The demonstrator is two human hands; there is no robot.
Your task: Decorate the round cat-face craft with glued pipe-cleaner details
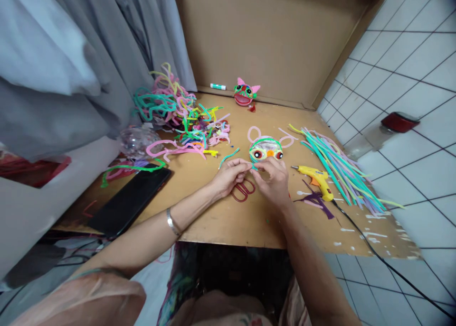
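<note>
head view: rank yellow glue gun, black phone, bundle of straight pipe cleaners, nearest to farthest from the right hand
From the right hand:
1. Yellow glue gun, just to its right
2. Bundle of straight pipe cleaners, farther right
3. Black phone, far left

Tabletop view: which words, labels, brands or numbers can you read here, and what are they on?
No text can be read with certainty.
White-and-green tube: printing too small and blurred to read.
Yellow glue gun: any marking is too small to make out.
Black phone: no lettering shows.
</note>
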